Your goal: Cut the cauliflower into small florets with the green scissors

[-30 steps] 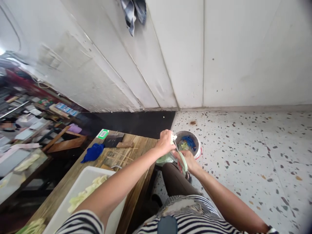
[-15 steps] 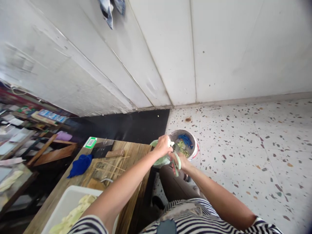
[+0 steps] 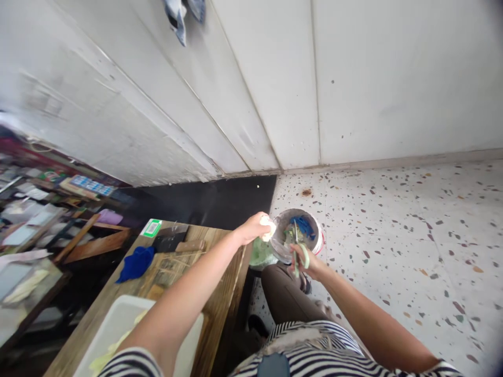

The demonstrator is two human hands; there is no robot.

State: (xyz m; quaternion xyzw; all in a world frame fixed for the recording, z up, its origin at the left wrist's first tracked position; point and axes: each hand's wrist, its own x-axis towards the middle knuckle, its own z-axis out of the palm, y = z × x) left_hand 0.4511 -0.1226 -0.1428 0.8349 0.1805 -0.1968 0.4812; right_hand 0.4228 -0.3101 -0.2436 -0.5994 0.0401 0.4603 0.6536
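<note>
My left hand [image 3: 253, 229] is closed around a white, lumpy cauliflower piece [image 3: 268, 229], to the left of the bucket's rim. My right hand [image 3: 308, 262] grips scissors [image 3: 302, 256] by their pale green handles, with the blades pointing away over the bucket. Below the hands a round whitish bucket [image 3: 280, 252] stands on the floor, holding something blue [image 3: 302, 226] and green-yellow scraps. Between my left forearm and the bucket is a green translucent bag or bowl [image 3: 261, 254], partly hidden.
On the wooden table [image 3: 226, 293] at left stand a white tray [image 3: 96, 335] with pale yellow-green pieces, a blue cloth [image 3: 135, 263], a cleaver with a wooden handle [image 3: 190, 245] and thin sticks. A white wall [image 3: 259, 78] rises ahead.
My hands have moved apart: the left went left with the cauliflower piece, the right slightly right with the scissors, whose blades now show over the bucket.
</note>
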